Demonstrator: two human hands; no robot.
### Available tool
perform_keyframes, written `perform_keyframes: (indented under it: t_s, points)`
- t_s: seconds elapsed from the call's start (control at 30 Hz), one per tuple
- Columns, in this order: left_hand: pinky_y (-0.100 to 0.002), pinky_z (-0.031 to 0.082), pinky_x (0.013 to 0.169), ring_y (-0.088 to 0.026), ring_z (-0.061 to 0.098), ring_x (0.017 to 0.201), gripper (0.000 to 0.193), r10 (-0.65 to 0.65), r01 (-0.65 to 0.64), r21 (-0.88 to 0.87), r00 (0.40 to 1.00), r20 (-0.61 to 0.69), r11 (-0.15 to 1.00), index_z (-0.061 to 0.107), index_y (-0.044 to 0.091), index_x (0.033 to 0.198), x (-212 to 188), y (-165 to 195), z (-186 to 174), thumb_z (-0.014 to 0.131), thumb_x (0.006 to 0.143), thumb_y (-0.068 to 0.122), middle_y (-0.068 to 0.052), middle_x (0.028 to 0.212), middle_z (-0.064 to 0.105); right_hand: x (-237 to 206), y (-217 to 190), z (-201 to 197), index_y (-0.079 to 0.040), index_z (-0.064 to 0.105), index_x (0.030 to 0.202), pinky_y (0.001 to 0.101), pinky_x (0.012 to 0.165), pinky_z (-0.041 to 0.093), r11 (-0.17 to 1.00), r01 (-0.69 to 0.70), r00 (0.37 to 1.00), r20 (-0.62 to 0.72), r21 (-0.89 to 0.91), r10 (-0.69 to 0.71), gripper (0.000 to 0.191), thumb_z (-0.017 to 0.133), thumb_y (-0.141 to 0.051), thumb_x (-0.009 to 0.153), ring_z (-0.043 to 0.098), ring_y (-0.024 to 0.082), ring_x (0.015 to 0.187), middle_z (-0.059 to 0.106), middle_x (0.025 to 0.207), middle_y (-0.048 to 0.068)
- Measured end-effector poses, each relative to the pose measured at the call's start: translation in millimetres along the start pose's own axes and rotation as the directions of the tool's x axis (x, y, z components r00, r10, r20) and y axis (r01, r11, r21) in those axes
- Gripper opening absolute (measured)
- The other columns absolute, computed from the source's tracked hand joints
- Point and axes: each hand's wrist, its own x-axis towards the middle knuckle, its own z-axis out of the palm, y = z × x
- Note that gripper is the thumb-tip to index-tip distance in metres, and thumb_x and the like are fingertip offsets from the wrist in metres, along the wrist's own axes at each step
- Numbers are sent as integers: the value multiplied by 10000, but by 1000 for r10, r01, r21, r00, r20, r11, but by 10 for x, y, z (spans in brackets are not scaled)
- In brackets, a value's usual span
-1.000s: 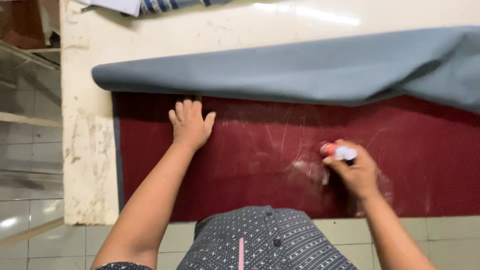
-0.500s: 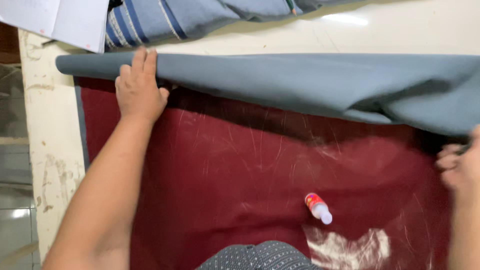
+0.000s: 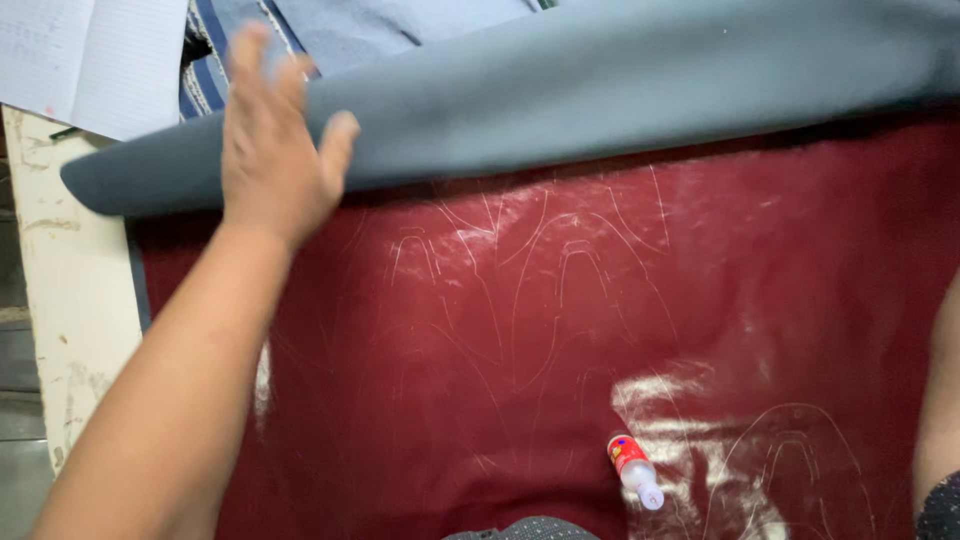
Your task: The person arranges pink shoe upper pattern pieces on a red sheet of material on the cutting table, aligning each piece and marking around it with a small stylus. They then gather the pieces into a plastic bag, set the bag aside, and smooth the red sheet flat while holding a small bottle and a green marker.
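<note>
One sheet of grey material [image 3: 620, 95], folded back in a long roll across the top of a dark red mat [image 3: 520, 330] on the desk [image 3: 60, 300]. Left hand [image 3: 275, 150] flat, fingers spread, holding nothing, at the roll's left end w/ palm over the fold. Right hand out of frame, only forearm at right edge; its grip can't be told. Small red-and-white bottle [image 3: 633, 468] lies loose on mat, near bottom, apart from both hands. White paper [image 3: 80, 60] and striped cloth [image 3: 215, 40] top left. Step, by my read: handling the folded sheet; next move needs both ends gripped evenly.
</note>
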Motion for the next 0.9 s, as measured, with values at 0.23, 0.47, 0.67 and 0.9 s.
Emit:
perform_keyframes:
  t_s: [0.23, 0.47, 0.67, 0.9]
  points:
    - [-671, 253, 1197, -368, 368, 1496, 634, 63, -111, 153, 955, 289, 982, 589, 155, 1454, -1182, 275, 99, 817, 881, 302, -117, 1605, 385, -263, 547, -286, -115, 616, 1137, 254, 668, 531, 986, 104, 994, 18, 129, -107, 223, 564, 9, 959, 632, 123, 800, 669, 990, 16]
    - [-566, 369, 1175, -384, 467, 1376, 489, -84, 81, 34, 993, 82, 996, 568, 133, 1367, -1991, 581, 180, 757, 935, 262, -171, 1431, 507, -2317, 1498, -385, -109, 751, 1177, 291, 754, 497, 943, 16, 984, 172, -332, 44, 293, 726, -153, 888, 616, 112, 828, 707, 960, 28]
    - [-454, 526, 897, -299, 585, 1096, 605, -806, 693, -570, 586, 87, 441, 461, -2, 1419, -1583, 622, 119, 724, 985, 326, -161, 1274, 568, -2683, 1590, -368, -84, 709, 1274, 302, 697, 493, 972, -136, 989, 31, -192, 145, 342, 688, -166, 943, 591, 136, 768, 653, 893, 67]
    - [-324, 537, 653, -186, 668, 936, 349, -840, 221, -821, 18, 543, -526, 603, 160, 1200, -908, 105, -186, 720, 914, 323, 17, 1111, 688, -1384, 1131, -925, -155, 593, 1097, 308, 630, 501, 855, -228, 951, -80, 466, 298, 151, 609, -303, 1120, 580, 131, 722, 626, 906, 6]
